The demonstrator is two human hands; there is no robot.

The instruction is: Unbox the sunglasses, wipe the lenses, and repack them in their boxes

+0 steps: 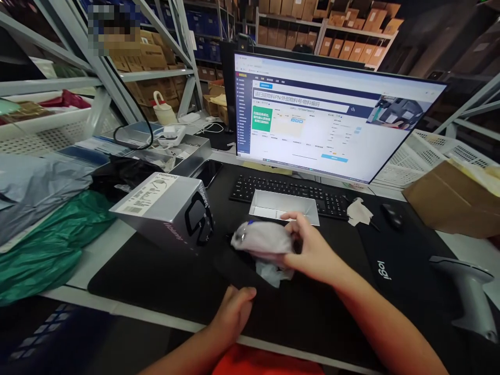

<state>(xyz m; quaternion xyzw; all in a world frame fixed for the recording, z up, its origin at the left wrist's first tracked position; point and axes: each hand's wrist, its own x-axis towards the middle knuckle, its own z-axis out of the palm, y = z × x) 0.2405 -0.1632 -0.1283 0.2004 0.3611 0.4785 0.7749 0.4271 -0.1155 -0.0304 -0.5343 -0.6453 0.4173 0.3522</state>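
My right hand (312, 250) grips the right end of a soft, white-wrapped bundle (269, 238), thumb below and fingers above. A shiny clear part and a small blue patch show at its left end. Crumpled translucent plastic (275, 273) hangs beneath it, and something dark under it blends into the mat. Nearer the front edge, my left hand (234, 310) is curled with its thumb on top; what it holds, if anything, is hidden. A silver-grey box (164, 221) with a black goggle-like outline and a label stands to the left. Behind the bundle lies an open, shallow white box (285, 203).
A monitor (312, 120) stands behind a black keyboard (269, 190). Torn paper (359, 212), a mouse (391, 216) and a barcode scanner (469, 291) are at right, near a cardboard box (453, 198). Green (58, 245) and grey plastic bags lie left; a phone (209, 172) lies behind the silver-grey box.
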